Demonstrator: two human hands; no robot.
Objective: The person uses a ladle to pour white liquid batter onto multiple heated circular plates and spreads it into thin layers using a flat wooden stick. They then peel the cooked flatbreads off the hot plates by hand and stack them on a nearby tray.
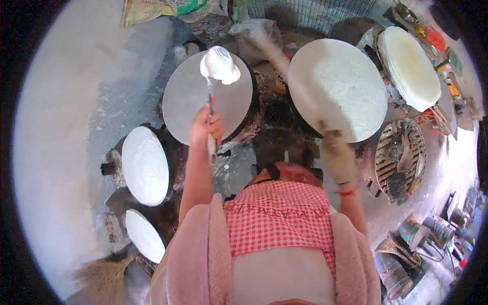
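Observation:
My left hand [208, 124] grips a metal ladle's handle [211, 146]. The ladle's bowl [218, 63], coated in thick white batter, hangs above a round grey griddle [183, 103]. My right hand [337, 156], blurred and in a tan glove, is at the near edge of a second round griddle. That griddle carries a thin white batter layer [354, 87]. A long tan stick [272, 53], smeared by motion, runs from the gloved hand up past the griddle's far left edge. How the fingers sit on it is unclear.
Two more white-topped round griddles [145, 166] [145, 235] stand at left. A stack of thin white round sheets [411, 70] lies at upper right, above a slatted round grate [410, 152]. Metal pots [413, 232] sit lower right; a straw broom [105, 278] lies lower left.

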